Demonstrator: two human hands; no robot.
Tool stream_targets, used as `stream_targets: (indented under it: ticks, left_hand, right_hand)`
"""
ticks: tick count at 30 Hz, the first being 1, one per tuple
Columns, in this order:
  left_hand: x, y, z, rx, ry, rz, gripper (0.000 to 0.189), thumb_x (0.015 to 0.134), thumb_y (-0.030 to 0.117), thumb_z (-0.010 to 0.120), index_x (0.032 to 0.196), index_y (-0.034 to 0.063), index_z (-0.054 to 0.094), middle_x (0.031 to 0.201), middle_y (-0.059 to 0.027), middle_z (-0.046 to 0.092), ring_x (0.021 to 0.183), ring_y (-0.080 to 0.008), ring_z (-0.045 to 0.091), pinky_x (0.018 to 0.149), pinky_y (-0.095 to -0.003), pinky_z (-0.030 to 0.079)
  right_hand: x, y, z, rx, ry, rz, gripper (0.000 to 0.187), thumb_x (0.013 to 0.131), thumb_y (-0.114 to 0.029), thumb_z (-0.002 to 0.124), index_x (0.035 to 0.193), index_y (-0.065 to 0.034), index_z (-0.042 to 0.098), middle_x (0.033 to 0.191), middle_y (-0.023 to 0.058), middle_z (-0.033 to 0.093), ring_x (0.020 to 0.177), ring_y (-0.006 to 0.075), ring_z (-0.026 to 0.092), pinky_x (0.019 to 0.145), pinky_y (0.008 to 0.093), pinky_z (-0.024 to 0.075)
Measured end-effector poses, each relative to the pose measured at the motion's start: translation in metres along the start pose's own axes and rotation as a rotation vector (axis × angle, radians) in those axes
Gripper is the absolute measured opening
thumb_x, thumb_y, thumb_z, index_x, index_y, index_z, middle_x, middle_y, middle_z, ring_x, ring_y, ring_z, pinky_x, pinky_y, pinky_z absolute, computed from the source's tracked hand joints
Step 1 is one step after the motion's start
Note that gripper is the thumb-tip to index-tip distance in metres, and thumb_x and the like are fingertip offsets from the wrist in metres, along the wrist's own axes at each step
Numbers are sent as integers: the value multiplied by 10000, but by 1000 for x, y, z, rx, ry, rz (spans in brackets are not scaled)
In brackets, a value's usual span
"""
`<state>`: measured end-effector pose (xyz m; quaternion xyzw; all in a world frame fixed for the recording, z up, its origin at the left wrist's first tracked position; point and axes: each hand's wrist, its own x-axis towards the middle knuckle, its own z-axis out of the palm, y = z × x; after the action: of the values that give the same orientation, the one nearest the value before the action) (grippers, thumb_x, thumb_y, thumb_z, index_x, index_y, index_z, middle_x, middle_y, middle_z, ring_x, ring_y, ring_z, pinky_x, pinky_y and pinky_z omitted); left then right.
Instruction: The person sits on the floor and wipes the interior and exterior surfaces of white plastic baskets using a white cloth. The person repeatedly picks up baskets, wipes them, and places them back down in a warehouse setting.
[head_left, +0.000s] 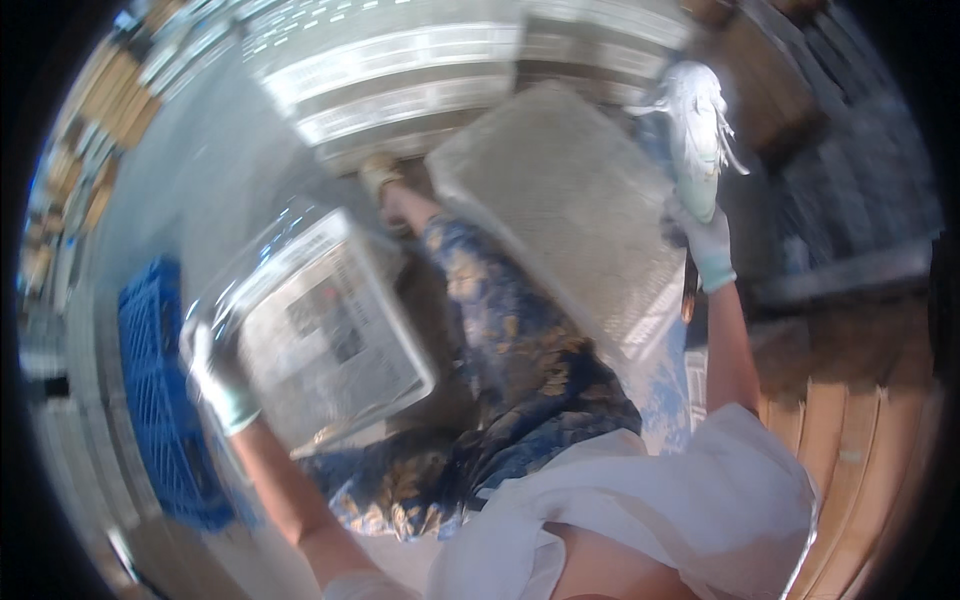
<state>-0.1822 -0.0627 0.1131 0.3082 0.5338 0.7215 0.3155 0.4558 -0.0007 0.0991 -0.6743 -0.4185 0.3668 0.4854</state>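
Note:
My left hand (221, 375), in a white and pale green glove, grips shiny clear plastic film (259, 266) at the near left. The film stretches over the edge of a white plastic crate (390, 322), whose inside holds a flat grey piece under clear wrap; blur hides its details. Far to the right, my gloved right hand (707, 240) is closed around the lower end of a pale green and white bundle (701, 150). Loose white strands hang from the bundle's top. What the bundle is made of is not settled.
A large pale slab-like block (555, 187), seemingly plastic-wrapped, lies ahead of my knee. A blue plastic crate (161, 390) stands at the left. White slatted crates (405, 82) are stacked at the far side. Cardboard sheets (840, 442) stand upright at the right.

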Motion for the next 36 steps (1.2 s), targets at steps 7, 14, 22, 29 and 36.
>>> stream_targets:
  ticks: [7,14,22,29,36]
  left_hand:
    - [-19,-7,47,-457,7,-110,309,992,304,650,1240,135,576,1251,-100,631,1159,-263,621,988,-494,539]
    - [-8,2,0,-577,-119,-14,586,928,163,679,1420,139,361,1195,-154,566,1053,-275,630,849,-415,593]
    - [-10,16,-1,-617,-137,-103,472,954,296,660,1347,87,503,1072,-200,666,888,-329,705,760,-431,634]
    - [4,-18,-11,-143,345,191,833,851,165,776,1512,34,287,1155,-144,600,1020,-215,618,924,-360,539]
    - [-18,24,-8,-548,331,177,286,981,353,657,1113,104,606,1073,-89,628,1008,-239,649,1013,-515,520]
  right_hand:
    - [-98,-32,224,-443,-685,-338,682,796,-544,809,1215,-34,637,888,142,747,793,290,731,727,412,584]
    - [-191,-16,295,-146,-1429,-236,411,875,-405,789,1021,-53,636,692,76,642,561,214,626,501,350,470]
    - [-213,-94,373,335,-1738,660,221,917,-237,751,901,-64,615,566,-29,479,409,82,408,381,242,307]
    - [-192,-2,297,-531,-1089,-432,603,794,-477,825,1186,-47,671,981,200,729,916,354,724,801,407,561]
    - [-196,-37,275,3,-979,-28,551,773,-288,896,1206,-37,665,1163,80,715,1040,165,671,928,351,516]
